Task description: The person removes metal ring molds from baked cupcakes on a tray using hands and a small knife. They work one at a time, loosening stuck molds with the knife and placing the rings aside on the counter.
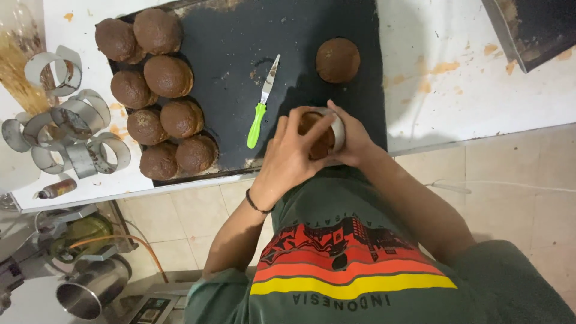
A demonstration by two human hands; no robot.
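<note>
Round brown cake in shiny metal ring mould held at frame centre, over dark baking tray edge. Right hand clamped around ring; left hand fingers pressed on cake top. Cake judged soft, crumbly; ring stiff, slippery, best gripped by sides. Green-handled knife noted just left.

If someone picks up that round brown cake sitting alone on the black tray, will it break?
The lone brown cake looks soft and crumbly, so a hard squeeze would likely dent it. It probably feels light. Its flat base on the black tray suggests it won't roll.
</note>
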